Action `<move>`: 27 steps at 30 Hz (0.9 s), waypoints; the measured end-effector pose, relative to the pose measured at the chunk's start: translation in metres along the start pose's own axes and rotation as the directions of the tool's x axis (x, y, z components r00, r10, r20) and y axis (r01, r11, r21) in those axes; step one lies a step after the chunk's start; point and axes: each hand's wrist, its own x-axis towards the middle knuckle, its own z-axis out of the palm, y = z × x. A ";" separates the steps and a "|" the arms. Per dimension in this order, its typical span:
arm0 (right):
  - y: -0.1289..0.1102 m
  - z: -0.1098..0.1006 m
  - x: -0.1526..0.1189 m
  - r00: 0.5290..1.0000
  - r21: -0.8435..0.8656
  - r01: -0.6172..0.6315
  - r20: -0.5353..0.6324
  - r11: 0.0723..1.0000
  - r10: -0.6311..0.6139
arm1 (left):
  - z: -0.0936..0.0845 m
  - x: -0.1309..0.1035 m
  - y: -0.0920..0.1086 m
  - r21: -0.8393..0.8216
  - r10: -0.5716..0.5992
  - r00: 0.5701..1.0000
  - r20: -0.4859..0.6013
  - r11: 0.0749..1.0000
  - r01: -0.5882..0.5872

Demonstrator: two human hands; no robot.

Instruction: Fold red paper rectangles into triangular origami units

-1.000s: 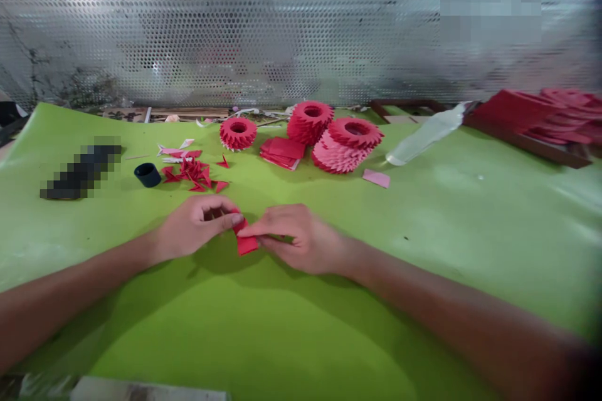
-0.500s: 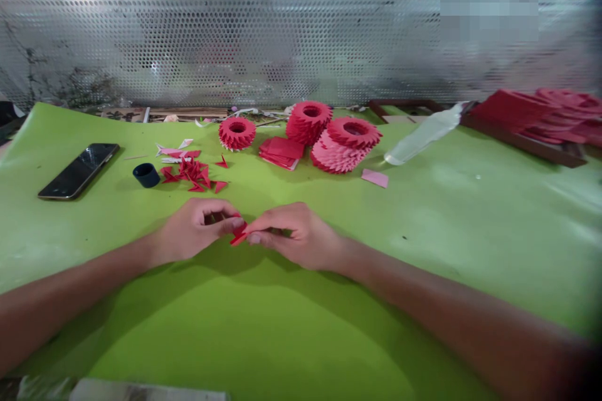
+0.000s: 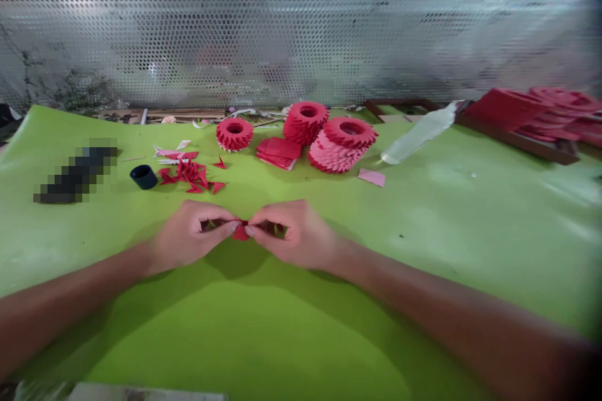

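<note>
A small red paper piece [image 3: 241,232] is pinched between the fingertips of my left hand [image 3: 190,235] and my right hand [image 3: 291,233], just above the green table cover [image 3: 282,326]. The two hands meet thumb to thumb at the table's middle, and most of the paper is hidden by the fingers. Beyond my left hand lies a heap of small folded red triangles [image 3: 192,174].
A small dark cap [image 3: 143,177] and a blurred dark flat object [image 3: 75,175] lie at the left. Red toothed paper rings [image 3: 305,122], a pink and red ring stack [image 3: 342,145], flat red sheets [image 3: 279,151], a pink slip [image 3: 371,177] and a clear bottle [image 3: 418,133] stand behind. Red stacks [image 3: 531,113] fill the right.
The red paper hung open below the fingers a second ago; now it is folded small and both hands have closed tighter together around it.
</note>
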 end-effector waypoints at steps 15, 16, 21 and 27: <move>0.003 0.004 -0.001 0.997 0.028 0.059 -0.052 0.998 -0.057 | 0.001 -0.002 0.000 0.071 0.170 0.985 -0.009 0.983 -0.169; 0.003 0.004 -0.001 0.996 0.039 0.063 -0.064 0.997 -0.060 | 0.002 -0.002 -0.001 0.082 0.186 0.983 -0.010 0.979 -0.185; 0.002 0.002 -0.002 0.988 0.055 0.014 -0.157 0.998 -0.005 | 0.003 -0.003 -0.004 0.069 0.293 0.953 -0.084 0.955 -0.287; 0.001 0.003 0.000 0.978 -0.020 0.125 -0.167 0.992 -0.126 | 0.004 -0.004 0.001 0.120 0.360 0.921 -0.150 0.931 -0.345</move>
